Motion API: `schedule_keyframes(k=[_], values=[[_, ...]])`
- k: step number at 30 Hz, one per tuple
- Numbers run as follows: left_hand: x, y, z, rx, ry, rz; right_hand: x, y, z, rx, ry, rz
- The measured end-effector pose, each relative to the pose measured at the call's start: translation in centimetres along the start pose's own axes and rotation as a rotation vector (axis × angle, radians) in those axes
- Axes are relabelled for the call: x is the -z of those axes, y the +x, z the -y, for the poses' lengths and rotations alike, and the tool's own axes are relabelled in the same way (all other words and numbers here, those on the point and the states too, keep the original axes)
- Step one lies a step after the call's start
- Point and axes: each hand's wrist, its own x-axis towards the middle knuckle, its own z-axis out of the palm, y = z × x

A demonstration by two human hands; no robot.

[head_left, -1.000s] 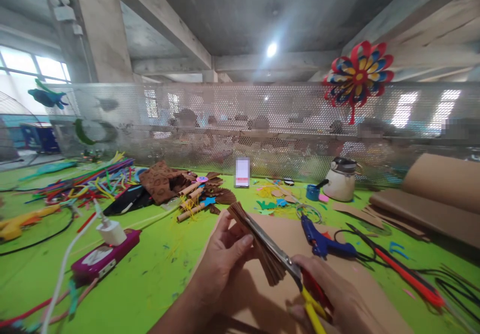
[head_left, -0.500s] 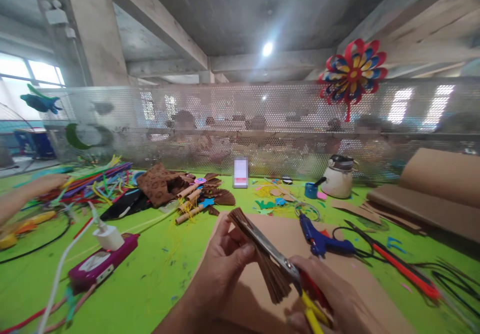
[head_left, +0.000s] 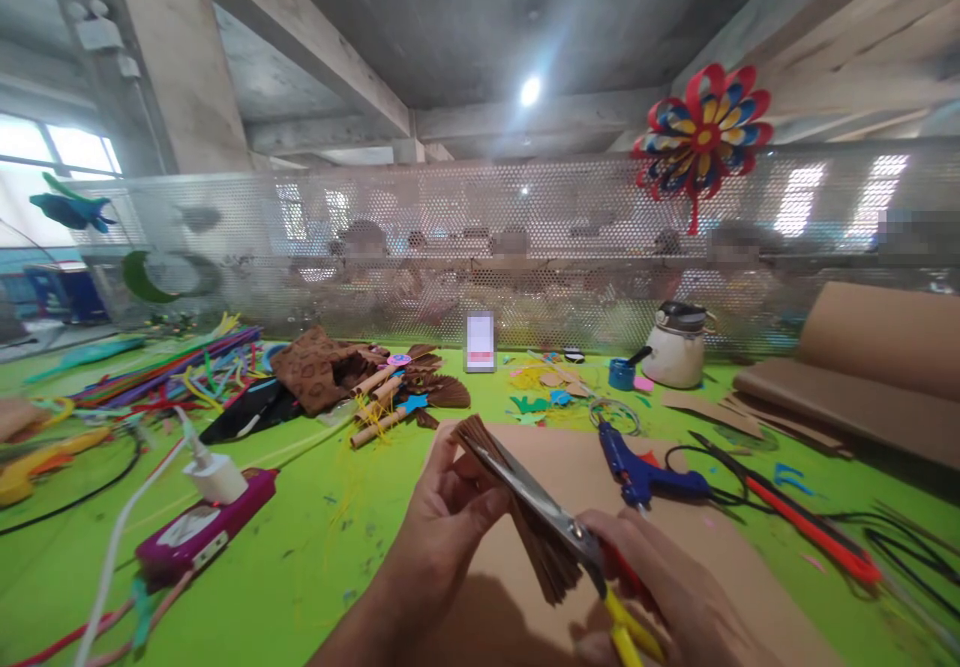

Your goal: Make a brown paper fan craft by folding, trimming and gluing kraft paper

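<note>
My left hand (head_left: 457, 517) pinches a folded stack of pleated brown paper (head_left: 546, 557) between thumb and fingers. Wrapped round the red and yellow handles of a pair of scissors (head_left: 577, 537) is my right hand (head_left: 652, 577). The blades lie along the length of the pleated paper, pointing up and left toward my left fingers. Whether they are parted cannot be made out. Beneath both hands a sheet of brown kraft paper (head_left: 735, 587) lies on the green table (head_left: 300, 567).
A blue glue gun (head_left: 652, 477) and a red-handled tool (head_left: 814, 532) lie to the right, with black cable around them. At left stand a purple power strip (head_left: 206, 527) and coloured pipe cleaners (head_left: 172, 367). Paper-tube crafts (head_left: 379, 407), a white pot (head_left: 675, 347) and a mesh screen (head_left: 450, 247) are behind.
Another person's arm at the far left has drawn back almost out of view. My hands, the pleated paper and the scissors stay nearly where they were; the view shifts slightly.
</note>
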Motion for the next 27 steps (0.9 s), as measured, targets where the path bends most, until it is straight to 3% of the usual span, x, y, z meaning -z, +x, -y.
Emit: schedule_keyframes(k=[7, 27], values=[[-0.7, -0.2, -0.1, 0.007, 0.021, -0.063, 0.6, 0.1, 0.3, 0.031, 0.000, 0.009], [-0.7, -0.6, -0.3, 0.036, -0.016, -0.046, -0.9, -0.4, -0.5, -0.010, 0.039, -0.027]])
